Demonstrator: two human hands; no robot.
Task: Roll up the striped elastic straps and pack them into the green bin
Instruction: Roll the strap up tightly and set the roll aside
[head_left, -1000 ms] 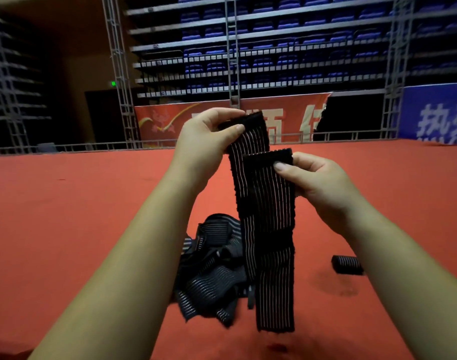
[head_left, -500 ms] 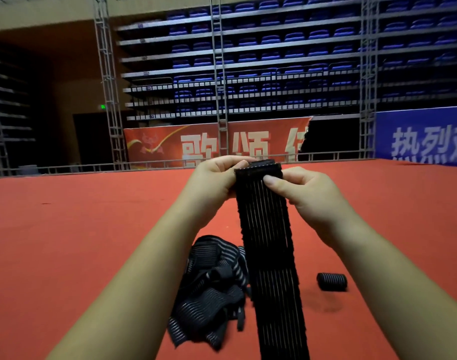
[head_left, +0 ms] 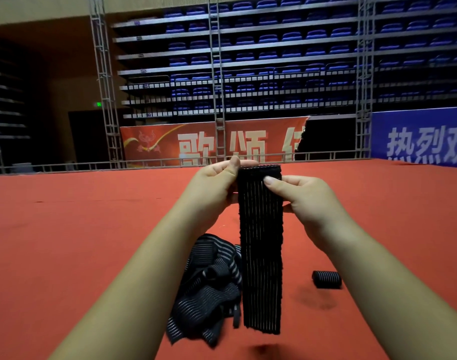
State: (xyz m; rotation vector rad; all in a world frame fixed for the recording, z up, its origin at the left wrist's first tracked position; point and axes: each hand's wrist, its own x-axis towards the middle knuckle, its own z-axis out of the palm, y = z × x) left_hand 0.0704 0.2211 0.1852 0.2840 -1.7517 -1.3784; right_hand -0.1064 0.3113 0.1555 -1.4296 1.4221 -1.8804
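A black striped elastic strap (head_left: 261,250) hangs straight down in front of me, doubled over. My left hand (head_left: 214,188) pinches its top left corner and my right hand (head_left: 302,198) pinches its top right corner, thumbs on the near face. Below, a loose pile of striped straps (head_left: 209,289) lies on the red carpet. One rolled strap (head_left: 327,279) lies on the carpet to the right of the hanging strap. No green bin is in view.
The red carpet floor (head_left: 79,242) spreads all around and ends at a low metal rail (head_left: 92,166) at the back. Beyond stand truss towers, banners and rows of blue seats.
The two strap ends, offset a second ago, are now level and held together at the top. The strap hangs shorter, its bottom edge now visible above the carpet.
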